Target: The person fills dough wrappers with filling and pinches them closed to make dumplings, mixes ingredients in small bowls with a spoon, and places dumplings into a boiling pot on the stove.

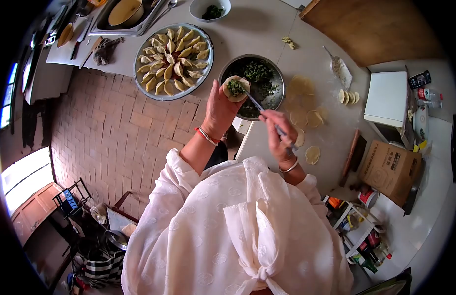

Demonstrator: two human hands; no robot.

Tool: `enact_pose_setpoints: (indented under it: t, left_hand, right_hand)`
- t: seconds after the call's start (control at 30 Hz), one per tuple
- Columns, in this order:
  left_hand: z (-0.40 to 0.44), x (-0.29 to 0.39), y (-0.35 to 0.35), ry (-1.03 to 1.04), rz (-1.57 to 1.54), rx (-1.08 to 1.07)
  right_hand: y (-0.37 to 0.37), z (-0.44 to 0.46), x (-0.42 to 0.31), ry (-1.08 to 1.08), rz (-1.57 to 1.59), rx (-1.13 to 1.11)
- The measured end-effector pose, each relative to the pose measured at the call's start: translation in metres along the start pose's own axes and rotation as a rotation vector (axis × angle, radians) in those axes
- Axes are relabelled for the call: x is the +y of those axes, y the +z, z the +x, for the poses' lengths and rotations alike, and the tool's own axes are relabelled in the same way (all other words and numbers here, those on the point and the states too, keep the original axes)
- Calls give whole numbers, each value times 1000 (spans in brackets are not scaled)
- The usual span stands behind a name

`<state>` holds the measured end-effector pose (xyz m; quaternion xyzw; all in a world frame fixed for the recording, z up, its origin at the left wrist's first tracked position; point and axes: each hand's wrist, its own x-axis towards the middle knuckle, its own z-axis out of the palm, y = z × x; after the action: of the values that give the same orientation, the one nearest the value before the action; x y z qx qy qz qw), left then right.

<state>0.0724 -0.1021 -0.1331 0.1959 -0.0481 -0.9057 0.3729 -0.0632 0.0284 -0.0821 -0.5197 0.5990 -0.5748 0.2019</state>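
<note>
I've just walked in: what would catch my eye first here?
Probably the round tray crowded with dumplings, upper left of centre. Then, right of it, the left hand holding a wrapper topped with green filling, and the right hand's utensil reaching there, beside a metal bowl.

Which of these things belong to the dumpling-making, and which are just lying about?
Seem part of the job:
filling-topped dough round, in the left hand
utensil, in the right hand
metal bowl of green filling
plate of dumplings
flat dough rounds

Apparently just lying about:
cardboard box
red-labelled bottle
dark cloth
striped bag
</note>
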Motion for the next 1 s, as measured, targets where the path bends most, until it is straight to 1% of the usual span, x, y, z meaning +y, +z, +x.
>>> enact_pose_setpoints:
  t: [0.03, 0.07, 0.17, 0.27, 0.37, 0.5, 0.53, 0.63, 0.73, 0.83, 0.93, 1.0]
  left_hand:
    - [0, 0, 1, -1, -3, 1]
    - [0, 1, 1, -2, -6, 3]
    - [-2, 3, 3, -3, 12, 1]
    - [-3, 4, 2, -9, 1, 8]
    - [-6, 7, 4, -11, 2, -17]
    - [-7, 7, 2, -38, 10, -53]
    - [-7, 6, 1, -44, 14, -49]
    - [-9, 7, 2, -53, 19, -63]
    - [-11, 7, -1, -58, 7, -61]
    - [-12, 8, -7, -61, -3, -58]
    - [-13, 8, -7, -50, -1, -42]
    - [-14, 8, -7, -55, 9, -43]
  right_hand:
    - [0, 1, -1, -206, -202, -92]
    - [2, 0, -5, -249, -244, -113]
    - [2, -4, -6, -276, -252, -137]
    - [-7, -5, -13, -183, -162, -75]
    - [-9, -2, -32, 73, 165, 65]
    - [-9, 2, -21, 394, 492, 265]
    - [-8, 3, -14, 464, 554, 279]
    - [-5, 0, 7, 584, 650, 323]
    - [-6, -7, 10, 605, 670, 352]
    - [-11, -6, 4, 574, 718, 328]
    - [-9, 0, 2, 557, 712, 373]
    - [-5, 2, 7, 598, 661, 356]
